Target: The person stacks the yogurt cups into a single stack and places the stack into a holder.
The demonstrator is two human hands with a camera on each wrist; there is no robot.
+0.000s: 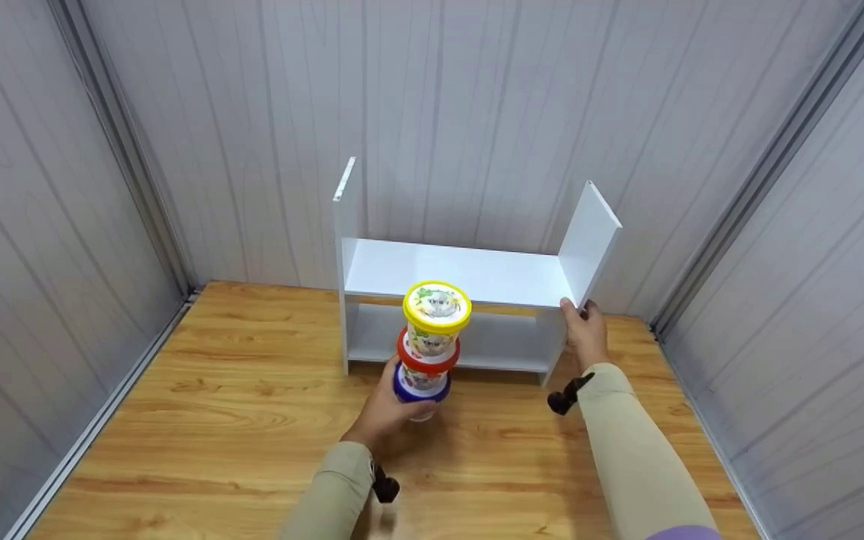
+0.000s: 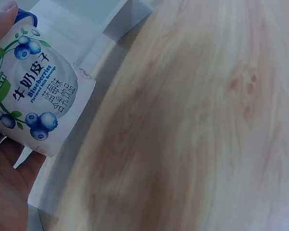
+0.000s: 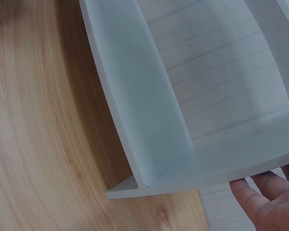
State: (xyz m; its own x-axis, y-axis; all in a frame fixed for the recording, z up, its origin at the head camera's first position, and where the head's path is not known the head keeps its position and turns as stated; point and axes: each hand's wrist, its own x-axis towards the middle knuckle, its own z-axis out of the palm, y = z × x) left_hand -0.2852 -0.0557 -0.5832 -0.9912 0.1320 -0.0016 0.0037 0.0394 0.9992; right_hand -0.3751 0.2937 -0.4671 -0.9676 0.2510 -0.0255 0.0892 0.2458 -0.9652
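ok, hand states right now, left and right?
Left hand: holds the bottom of the cup stack.
Right hand: grips the white shelf side panel.

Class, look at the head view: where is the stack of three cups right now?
Centre of the head view: the stack of three cups is held by the left hand, above the wooden table, before the white shelf.
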